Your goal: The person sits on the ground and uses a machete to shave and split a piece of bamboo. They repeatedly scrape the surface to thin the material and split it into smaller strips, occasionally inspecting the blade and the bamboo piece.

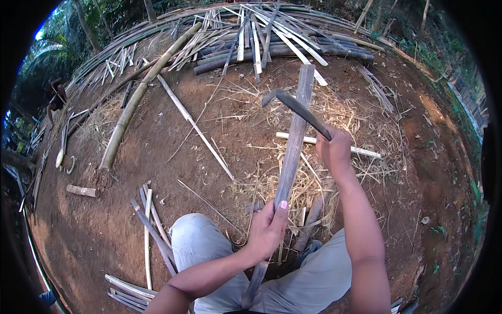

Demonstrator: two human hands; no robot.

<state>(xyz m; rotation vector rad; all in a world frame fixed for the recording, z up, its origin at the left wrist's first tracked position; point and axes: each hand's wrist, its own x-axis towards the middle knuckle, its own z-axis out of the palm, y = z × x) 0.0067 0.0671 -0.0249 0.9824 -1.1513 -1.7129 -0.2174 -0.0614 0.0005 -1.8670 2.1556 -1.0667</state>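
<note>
A long grey-brown split bamboo strip [293, 152] slants up and away from between my legs. My left hand [267, 230] is closed around its lower part, with the thumb lying along it. In my right hand [334, 152] is a dark billhook [298, 109] with a hooked tip, gripped at its near end; the fingers hide the handle. Its blade crosses over the upper part of the strip, tip toward the left. I cannot tell whether the blade touches the bamboo. The strip's lower end rests near my lap.
Curled shavings [361, 125] cover the soil beyond the strip. A pale slat [366, 152] lies among them. Bamboo poles [219, 64] and split strips are heaped at the back. One thick pole [128, 112] lies at left. More strips [148, 235] lie beside my left knee. A person [56, 99] bends over at far left.
</note>
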